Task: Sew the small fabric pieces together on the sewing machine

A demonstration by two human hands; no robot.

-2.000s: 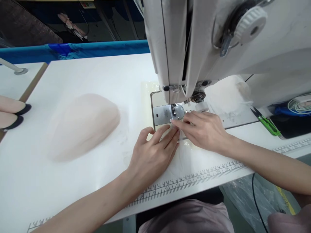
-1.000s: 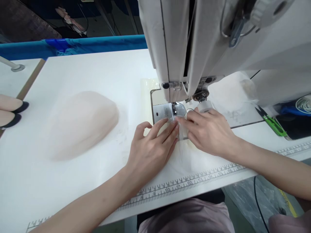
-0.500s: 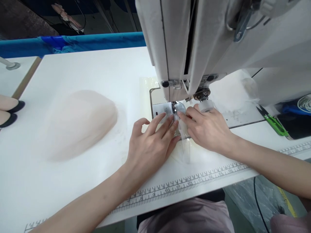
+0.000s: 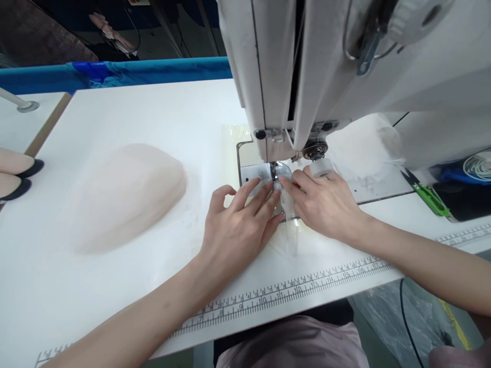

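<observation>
A narrow strip of sheer whitish fabric (image 4: pixel 291 237) runs from under the presser foot (image 4: pixel 273 171) of a sewing machine (image 4: pixel 278 76) toward the table's front edge. My left hand (image 4: pixel 241 220) lies on the left of the strip with its fingers stretched out, tips close to the foot. On the other side, my right hand (image 4: pixel 324 202) has its fingers curled, the index fingertip pressing at the strip beside the foot. What lies under its other fingers is hidden. The metal needle plate (image 4: pixel 253 172) shows past my left fingertips.
A pale, sheer, rounded piece of fabric (image 4: pixel 130 199) lies on the table at left. White fabric (image 4: pixel 364 148) sits under the machine arm. Green thread snips (image 4: pixel 427 194) and a dark flat object (image 4: pixel 462 199) are at right. A printed ruler (image 4: pixel 268 297) lines the front edge.
The view has shifted slightly. Both hands stay in nearly the same place at the presser foot, with the strip still between them.
</observation>
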